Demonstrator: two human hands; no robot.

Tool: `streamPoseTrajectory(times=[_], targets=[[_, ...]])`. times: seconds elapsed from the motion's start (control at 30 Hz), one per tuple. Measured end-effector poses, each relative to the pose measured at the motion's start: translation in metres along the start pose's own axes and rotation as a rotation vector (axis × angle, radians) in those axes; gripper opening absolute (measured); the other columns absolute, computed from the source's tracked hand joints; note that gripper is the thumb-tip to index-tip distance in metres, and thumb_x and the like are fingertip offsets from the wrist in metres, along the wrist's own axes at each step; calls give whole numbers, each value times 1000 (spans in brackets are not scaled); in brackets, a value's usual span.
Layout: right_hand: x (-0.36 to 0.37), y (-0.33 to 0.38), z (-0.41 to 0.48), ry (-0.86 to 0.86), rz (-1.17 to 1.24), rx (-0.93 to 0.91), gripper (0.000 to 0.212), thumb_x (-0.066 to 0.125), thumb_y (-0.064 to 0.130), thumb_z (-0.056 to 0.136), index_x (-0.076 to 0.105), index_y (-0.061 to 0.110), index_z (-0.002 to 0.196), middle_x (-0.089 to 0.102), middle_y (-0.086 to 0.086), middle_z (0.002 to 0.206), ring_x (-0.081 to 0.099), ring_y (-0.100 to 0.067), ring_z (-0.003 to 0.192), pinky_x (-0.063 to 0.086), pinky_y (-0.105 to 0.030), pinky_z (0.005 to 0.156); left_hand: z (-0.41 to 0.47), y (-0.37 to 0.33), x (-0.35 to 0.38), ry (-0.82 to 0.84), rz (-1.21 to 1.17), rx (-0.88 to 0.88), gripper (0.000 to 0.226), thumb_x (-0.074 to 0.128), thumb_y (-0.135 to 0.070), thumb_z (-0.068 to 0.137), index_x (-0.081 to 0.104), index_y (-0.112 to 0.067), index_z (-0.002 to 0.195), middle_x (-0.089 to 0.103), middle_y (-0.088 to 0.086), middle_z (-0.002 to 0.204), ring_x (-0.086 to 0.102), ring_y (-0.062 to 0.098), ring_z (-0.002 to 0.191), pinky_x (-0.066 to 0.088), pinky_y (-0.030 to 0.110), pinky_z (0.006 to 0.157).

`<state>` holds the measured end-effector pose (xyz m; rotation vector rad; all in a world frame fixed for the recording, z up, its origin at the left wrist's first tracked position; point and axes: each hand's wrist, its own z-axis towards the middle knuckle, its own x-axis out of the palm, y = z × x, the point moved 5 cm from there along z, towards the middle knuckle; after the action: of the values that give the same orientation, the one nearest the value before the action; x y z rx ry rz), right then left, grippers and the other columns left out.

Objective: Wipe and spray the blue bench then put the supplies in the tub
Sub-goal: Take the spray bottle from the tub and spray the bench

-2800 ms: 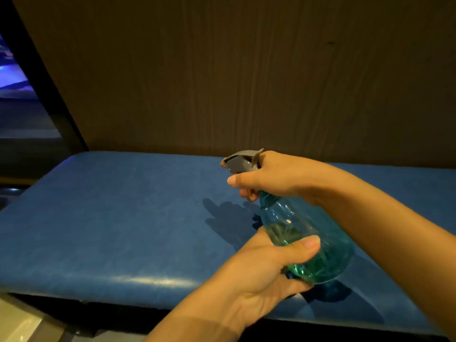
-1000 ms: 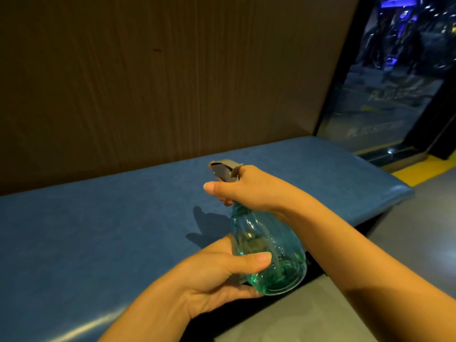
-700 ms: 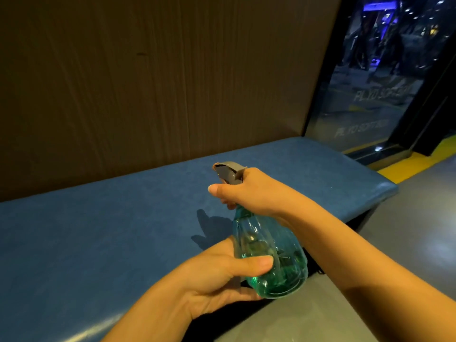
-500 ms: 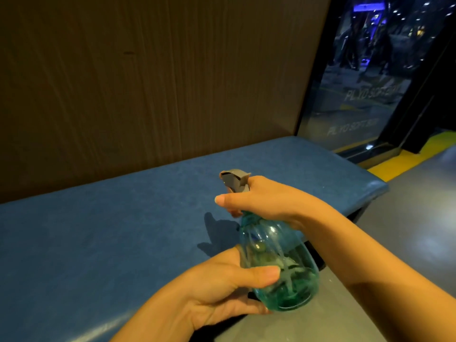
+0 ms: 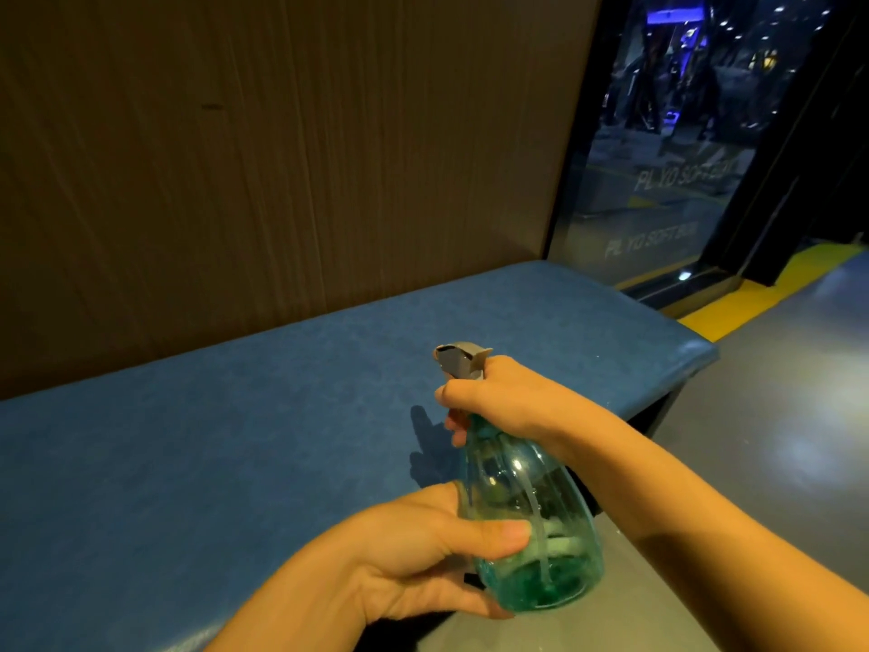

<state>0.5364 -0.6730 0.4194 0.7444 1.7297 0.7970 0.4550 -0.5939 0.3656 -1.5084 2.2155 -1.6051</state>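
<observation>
Spray bottle (image 5: 526, 524) held upright above the front edge of the blue table (image 5: 235, 440), toward its right end; long axis near vertical, top leaning slightly left. Grey nozzle (image 5: 458, 359) pointed left and away, over the table top toward the wooden wall (image 5: 282, 148). Teal liquid seen pooled in the lower part of the clear body, dip tube visible inside.

Right hand (image 5: 498, 400) closed round the neck and trigger head, fingers curled at the front. Left hand (image 5: 423, 557) closed round the lower body from the left side, thumb laid across the near face, palm cupping the base.

Bottle's shadow cast on the table just left of the neck. Table top otherwise bare in view. Grey floor (image 5: 776, 440) to the right of the table's right end. Yellow strip (image 5: 752, 298) and dark glass panel (image 5: 658, 181) beyond the far right corner, faint lettering on the glass not fully legible.
</observation>
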Motion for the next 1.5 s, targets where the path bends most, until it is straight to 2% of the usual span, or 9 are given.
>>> streamPoseTrajectory(times=[0.1,0.23,0.47,0.53,0.67,0.87,1.1,1.27,1.5], targets=[[-6,1,2,-53,48,-11,19,58,20,79,57,15,61,63,-14,75,59,-27,75,52,-51,86,2,-6,-3,-44,14,10,50,66,-5,71,63,-17,120,64,14,129,58,33,123,42,52,104],[-16,2,8,-128,60,14,18,56,23,82,60,9,71,64,-11,75,54,-24,71,48,-39,70,1,-14,-8,-112,-3,64,49,69,-7,68,64,-12,116,67,17,123,60,34,119,47,51,100],[-28,-2,17,-144,96,37,21,61,30,79,63,11,71,69,-27,105,60,-27,80,51,-50,89,7,-18,-3,-190,-144,137,53,75,-9,67,62,-3,118,64,23,125,58,38,121,40,55,105],[-34,-5,19,-171,111,53,21,59,27,79,63,9,69,72,-25,98,59,-27,77,53,-50,84,9,-21,-1,-236,-138,145,57,71,-11,66,59,-1,121,65,23,123,61,36,117,46,50,100],[-43,-9,21,-193,130,90,19,55,22,81,58,8,69,65,-12,76,51,-26,68,44,-36,67,12,-29,2,-288,-97,151,37,62,-12,86,59,-2,121,67,21,121,64,33,110,51,45,94],[-55,-19,21,-240,272,113,12,55,17,83,58,5,82,66,-15,84,59,-26,73,49,-37,71,20,-36,5,-338,-15,147,30,60,-18,89,60,-8,117,69,14,115,66,28,101,56,38,86],[-61,-26,17,-302,138,146,14,54,18,81,55,6,73,62,-14,78,49,-23,59,41,-32,64,29,-27,6,-317,-39,101,28,60,-18,89,62,-11,116,70,15,115,66,29,108,50,46,99],[-67,-30,22,-311,176,117,21,59,24,83,63,4,85,65,-15,86,55,-24,73,45,-34,69,36,-30,5,-290,-50,121,29,60,-17,89,63,-10,116,69,16,115,65,31,108,51,47,97],[-92,-28,32,-394,146,90,17,56,21,83,58,5,81,61,-17,83,52,-25,73,42,-36,68,50,-49,13,-341,-91,214,23,59,-17,89,64,-7,110,69,13,105,66,26,92,58,38,77]])
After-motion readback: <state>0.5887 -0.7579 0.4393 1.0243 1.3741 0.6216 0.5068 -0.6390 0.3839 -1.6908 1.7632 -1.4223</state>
